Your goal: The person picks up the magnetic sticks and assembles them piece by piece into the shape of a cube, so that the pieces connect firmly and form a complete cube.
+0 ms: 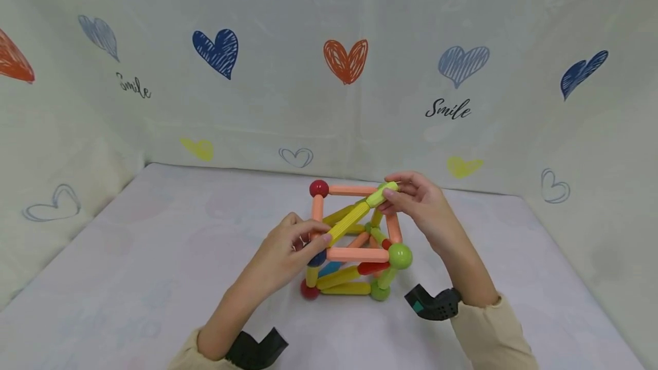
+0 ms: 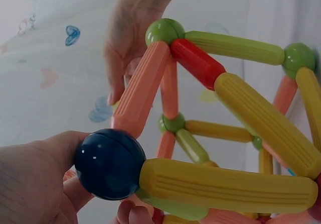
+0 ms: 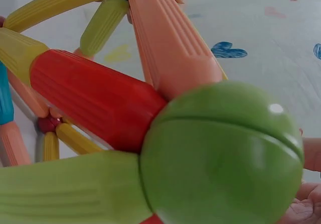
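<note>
A cube-like frame of plastic rods and balls stands on the table, with salmon rods [image 1: 357,254], yellow rods and red and green balls. At its near left upper corner my left hand [image 1: 289,245] grips the navy blue ball [image 2: 110,164], thumb and fingers around it. A long yellow rod [image 1: 349,224] slants across the frame's top from that corner. End to end with it is a short yellow-green rod [image 1: 379,195], which my right hand [image 1: 418,203] pinches near the far right upper corner. The ball beneath those fingers is mostly hidden.
A large green ball [image 3: 223,153] marks the frame's near right upper corner, joined to a red rod [image 3: 95,96]. At the far left corner sits a red ball [image 1: 319,188]. Behind the white table [image 1: 154,256] hangs a pale cloth [image 1: 288,107] printed with hearts.
</note>
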`<state>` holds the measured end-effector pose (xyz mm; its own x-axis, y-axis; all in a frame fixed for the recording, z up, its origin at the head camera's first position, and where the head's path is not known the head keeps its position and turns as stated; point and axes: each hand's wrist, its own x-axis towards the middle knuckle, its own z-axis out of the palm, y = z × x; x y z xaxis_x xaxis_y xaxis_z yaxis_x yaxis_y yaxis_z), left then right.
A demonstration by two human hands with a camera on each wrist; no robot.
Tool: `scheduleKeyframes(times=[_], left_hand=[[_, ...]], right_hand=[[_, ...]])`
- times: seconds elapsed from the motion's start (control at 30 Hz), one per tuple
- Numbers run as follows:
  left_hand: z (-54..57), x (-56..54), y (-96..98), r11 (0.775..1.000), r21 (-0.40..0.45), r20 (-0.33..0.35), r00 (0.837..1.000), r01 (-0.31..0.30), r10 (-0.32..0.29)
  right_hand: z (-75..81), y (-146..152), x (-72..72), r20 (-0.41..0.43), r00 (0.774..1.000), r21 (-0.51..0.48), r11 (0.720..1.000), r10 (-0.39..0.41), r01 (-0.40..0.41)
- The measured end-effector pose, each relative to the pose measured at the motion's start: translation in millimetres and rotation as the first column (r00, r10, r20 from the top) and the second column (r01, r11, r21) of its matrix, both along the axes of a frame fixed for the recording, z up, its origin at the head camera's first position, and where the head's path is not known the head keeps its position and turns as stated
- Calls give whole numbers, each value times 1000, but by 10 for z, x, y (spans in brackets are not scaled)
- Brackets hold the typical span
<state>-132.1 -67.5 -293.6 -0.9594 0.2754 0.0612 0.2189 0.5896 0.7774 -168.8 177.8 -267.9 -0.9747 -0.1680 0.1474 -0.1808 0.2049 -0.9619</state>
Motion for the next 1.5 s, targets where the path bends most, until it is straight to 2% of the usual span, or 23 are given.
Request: scheduleKeyframes(times=[0.13,0.23,0.3,0.43,0.53,0.7,0.8,0.93,1.07,1.23,1.4,1.5], left_hand=[[20,11,8,1000,3,-12,1000,4,-4],[32,19,12,1000,10,-18,1000,7,-6],[31,19,17,1000,13,-18,1000,6,-6],[17,11,28,1000,6,-15,1000,-9,9],[7,7,33,1000,0,-20,1000,-19,19],[2,9,36,1000,-4,-32,999,-25,25],[3,8,39,999,-17,-30,999,-37,36],[6,0,49,998,-39,-25,999,-45,45],[1,-19,61,997,-51,-27,998,-50,49],[-6,-39,68,998,-27,-45,997,-57,55],[-15,-67,100,998,-13,-51,997,-63,62],[-10,-91,136,998,-14,-49,997,-68,67]], right_hand=[[21,1,-39,13,1000,60,998,14,-15],[32,34,-88,15,999,152,988,30,-32],[44,64,-120,2,999,235,971,54,-53],[71,117,-162,-60,992,410,909,114,-80],[91,128,-172,-99,983,505,859,153,-82],[96,81,-176,-139,973,616,785,186,-62],[94,23,-171,-172,969,682,731,179,-14],[88,-41,-172,-188,969,730,682,163,27],[79,-94,-192,-165,975,753,658,147,28],[56,-132,-220,-140,979,766,643,146,14],[41,-119,-241,-151,978,767,642,147,22],[40,-108,-267,-143,981,759,651,132,23]])
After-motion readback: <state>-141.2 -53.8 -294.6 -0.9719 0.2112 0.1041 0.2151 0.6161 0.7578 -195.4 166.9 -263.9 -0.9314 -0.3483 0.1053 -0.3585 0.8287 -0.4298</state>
